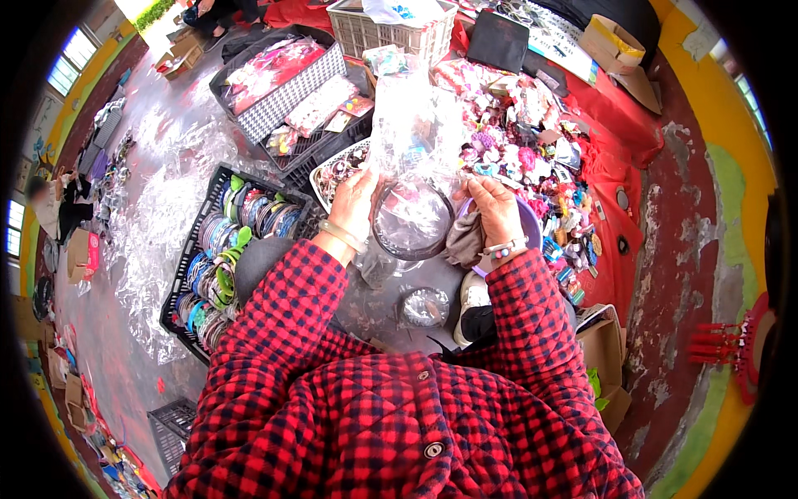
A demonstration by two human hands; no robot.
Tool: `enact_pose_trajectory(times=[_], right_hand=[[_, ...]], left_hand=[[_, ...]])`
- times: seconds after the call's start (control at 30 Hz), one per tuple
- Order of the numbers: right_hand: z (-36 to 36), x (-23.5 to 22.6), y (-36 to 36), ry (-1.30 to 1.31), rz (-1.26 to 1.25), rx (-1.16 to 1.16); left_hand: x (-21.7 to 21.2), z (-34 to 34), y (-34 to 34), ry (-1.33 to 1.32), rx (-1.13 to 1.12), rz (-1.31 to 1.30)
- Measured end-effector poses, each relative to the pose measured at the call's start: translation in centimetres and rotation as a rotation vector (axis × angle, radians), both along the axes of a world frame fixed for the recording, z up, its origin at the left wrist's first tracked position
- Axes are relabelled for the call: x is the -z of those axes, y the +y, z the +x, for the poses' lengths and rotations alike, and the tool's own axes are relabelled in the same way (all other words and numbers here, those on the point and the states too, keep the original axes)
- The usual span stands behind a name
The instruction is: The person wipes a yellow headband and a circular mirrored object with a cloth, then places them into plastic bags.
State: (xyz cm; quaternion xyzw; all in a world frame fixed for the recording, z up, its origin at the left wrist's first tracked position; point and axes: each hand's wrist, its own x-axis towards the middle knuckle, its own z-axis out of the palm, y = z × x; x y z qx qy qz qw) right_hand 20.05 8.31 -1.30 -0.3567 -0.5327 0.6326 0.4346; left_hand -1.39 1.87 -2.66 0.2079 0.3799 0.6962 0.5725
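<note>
Between my hands a transparent plastic bag (416,125) is stretched upright, with glare over its upper part. A dark round hoop (379,229) shows at its lower end and seems to be inside. My left hand (352,206) has its fingers closed on the bag's left edge. On the other side my right hand (492,208) pinches the right edge. A grey-brown cloth (465,239) hangs just under the right hand; I cannot tell if that hand grips it too. Below, a second bagged round bundle (424,308) lies on the floor near a white shoe (472,301).
To the left stands a black crate (176,312) of colourful hoops. Beyond it are a grey-black crate (287,100) of packets and a beige crate (399,33). A purple basin (529,220) sits by my right hand. Hair accessories (528,158) are heaped on red cloth (619,258).
</note>
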Motion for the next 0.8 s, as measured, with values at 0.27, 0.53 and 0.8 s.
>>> enact_pose_trajectory(times=[0.27,0.53,0.8], right_hand=[[-0.5,1.3,0.1,-0.243,0.123,-0.039],[0.4,0.9,0.3,-0.445,0.227,0.123],[1.1,1.7,1.5,-0.047,-0.218,0.19]], left_hand=[[0.8,-0.5,0.0,0.353,0.014,-0.003],[2.2,-0.3,0.0,0.911,-0.115,0.159],[-0.2,0.2,-0.8,0.549,0.075,0.096]])
